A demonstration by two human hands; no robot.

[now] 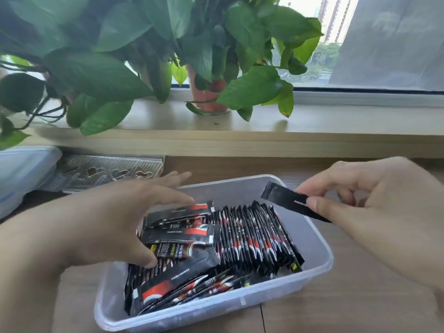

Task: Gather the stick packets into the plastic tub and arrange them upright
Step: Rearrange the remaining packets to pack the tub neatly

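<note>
Wooden table (336, 308), tub (322, 246) full of packets (252, 234), left hand (115, 224) spread, right hand (374, 203) pinching packet (283, 198)

Plastic tub (314, 239): 1. Stick packets (254, 236): dozens, too tightly packed for an exact count. One dense row stands on edge, and roughly ten more lie flat or slanted. Single packet (283, 198) outside the tub: 1, pinched by the right hand (374, 200). Hands: 2, counting the left hand (108, 224). Clear blister tray (108, 171): 1 stack, at least 3 heart cavities showing. Pale blue container (24, 169): 1. Red plant pot (209, 94): 1 visible.
</note>
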